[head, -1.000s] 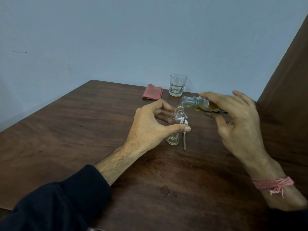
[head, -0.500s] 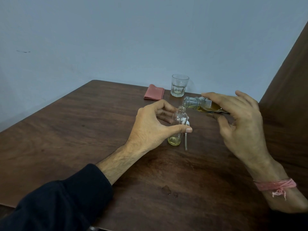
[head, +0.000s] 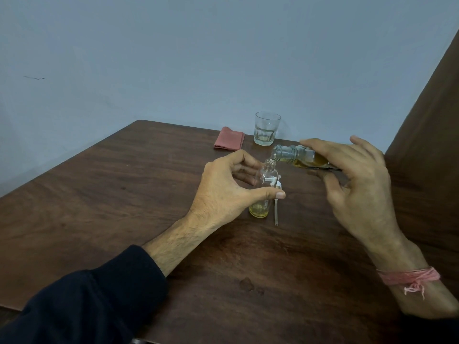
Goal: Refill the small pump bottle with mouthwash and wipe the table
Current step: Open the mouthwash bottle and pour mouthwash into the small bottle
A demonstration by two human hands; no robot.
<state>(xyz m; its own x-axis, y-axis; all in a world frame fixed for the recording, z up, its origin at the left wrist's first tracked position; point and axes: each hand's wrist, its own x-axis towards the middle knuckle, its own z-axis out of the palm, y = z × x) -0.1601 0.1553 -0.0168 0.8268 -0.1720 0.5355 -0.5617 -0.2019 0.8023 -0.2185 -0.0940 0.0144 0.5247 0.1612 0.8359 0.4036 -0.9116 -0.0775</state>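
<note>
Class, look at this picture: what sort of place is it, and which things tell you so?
Probably a plain room at home, not a workshop: a bare wooden table against a painted wall, with a drinking glass and folded cloth.

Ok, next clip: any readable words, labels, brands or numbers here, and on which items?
None can be read.
Mouthwash bottle: any label is hidden under the right hand.
Small pump bottle, glass, folded cloth: no print visible.

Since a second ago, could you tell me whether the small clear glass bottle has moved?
No; the small bottle stands just where it did, in front of the clear glass tumbler.
</note>
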